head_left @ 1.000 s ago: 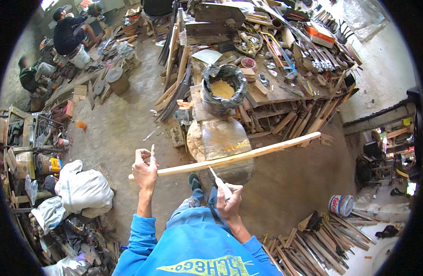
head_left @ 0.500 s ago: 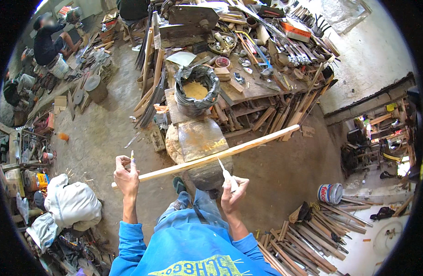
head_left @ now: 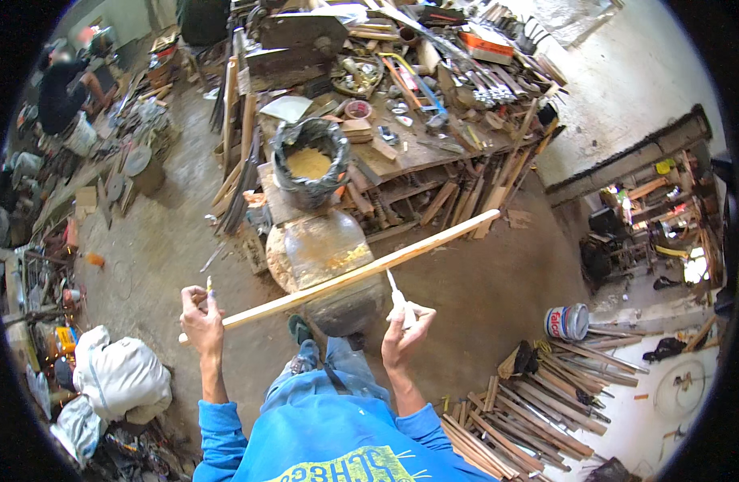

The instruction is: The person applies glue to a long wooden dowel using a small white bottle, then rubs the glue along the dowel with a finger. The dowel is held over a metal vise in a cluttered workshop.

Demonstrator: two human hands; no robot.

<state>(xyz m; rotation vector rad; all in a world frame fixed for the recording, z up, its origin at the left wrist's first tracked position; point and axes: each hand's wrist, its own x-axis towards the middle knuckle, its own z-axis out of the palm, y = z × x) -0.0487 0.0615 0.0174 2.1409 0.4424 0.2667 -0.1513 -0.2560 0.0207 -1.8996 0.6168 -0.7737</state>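
A long, pale wooden strip (head_left: 361, 275) slants up to the right in front of me, across a worn wooden block (head_left: 325, 249). My left hand (head_left: 202, 325) is closed around the strip near its left end. A small whitish-yellow thing sticks up at that hand's fingertips; its kind is too small to make out. In my right hand (head_left: 405, 333) is a white squeeze bottle (head_left: 399, 304) with a long, thin nozzle. The nozzle points up toward the strip's near edge, right of its middle. Whether the tip touches the wood, I cannot tell.
Beyond the block stands a bucket lined with a dark bag (head_left: 313, 157), holding tan material. A cluttered workbench (head_left: 409, 165) fills the far side. White sacks (head_left: 120, 373) lie at left, wood lengths (head_left: 530, 418) and a paint can (head_left: 566, 321) at right. A person (head_left: 60, 96) sits far left.
My view has shifted, so the surroundings sit further left. The nozzle has moved rightward along the strip. Both hands keep their holds.
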